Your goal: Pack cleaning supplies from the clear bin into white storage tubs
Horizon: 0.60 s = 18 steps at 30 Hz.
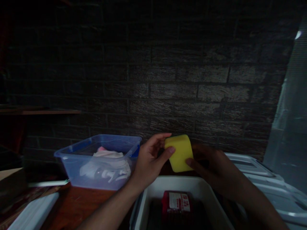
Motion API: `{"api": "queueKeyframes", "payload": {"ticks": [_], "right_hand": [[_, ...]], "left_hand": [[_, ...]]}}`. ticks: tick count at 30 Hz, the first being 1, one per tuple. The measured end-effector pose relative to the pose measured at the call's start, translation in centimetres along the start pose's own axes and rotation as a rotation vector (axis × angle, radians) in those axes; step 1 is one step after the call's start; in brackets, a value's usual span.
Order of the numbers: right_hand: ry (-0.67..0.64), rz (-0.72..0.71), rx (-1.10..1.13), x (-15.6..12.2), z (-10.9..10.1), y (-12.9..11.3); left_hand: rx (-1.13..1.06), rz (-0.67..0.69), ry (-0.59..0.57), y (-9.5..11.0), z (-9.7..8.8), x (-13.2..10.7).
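Note:
Between my two hands is a flat yellow piece with rounded corners (180, 154); its exact kind does not show. My left hand (153, 156) pinches its left side, thumb on the near face. At the lower right edge my right hand (208, 161) grips it with the thumb in front; its other fingers are dark and partly hidden. Below the hands stands a white bin (177, 180). Inside that bin lies a red package with a white label (176, 204), in shadow.
Left of my hands a clear blue plastic tub (96, 172) holds white items, among them what look like pump tops. White plastic lids (268, 188) lie at the right. A wooden shelf (43, 111) juts out at the left. Behind is a dark brick wall (153, 80).

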State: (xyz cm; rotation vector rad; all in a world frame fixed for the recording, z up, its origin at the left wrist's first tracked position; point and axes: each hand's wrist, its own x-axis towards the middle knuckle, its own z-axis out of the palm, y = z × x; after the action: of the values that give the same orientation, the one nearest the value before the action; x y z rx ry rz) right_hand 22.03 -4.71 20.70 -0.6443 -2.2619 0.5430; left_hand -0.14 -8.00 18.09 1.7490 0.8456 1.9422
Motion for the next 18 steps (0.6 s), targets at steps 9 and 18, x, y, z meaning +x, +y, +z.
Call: {"api": "queueKeyframes", "payload": {"ticks": [9, 18], "right_hand": [[0.266, 0.074, 0.186, 0.2, -0.3, 1.1], [0.235, 0.040, 0.508, 0.8, 0.3, 0.9]], "left_hand": [[-0.187, -0.267, -0.145, 0.3, 0.0, 0.5], [-0.236, -0.249, -0.092, 0.2, -0.4, 0.7]]}}
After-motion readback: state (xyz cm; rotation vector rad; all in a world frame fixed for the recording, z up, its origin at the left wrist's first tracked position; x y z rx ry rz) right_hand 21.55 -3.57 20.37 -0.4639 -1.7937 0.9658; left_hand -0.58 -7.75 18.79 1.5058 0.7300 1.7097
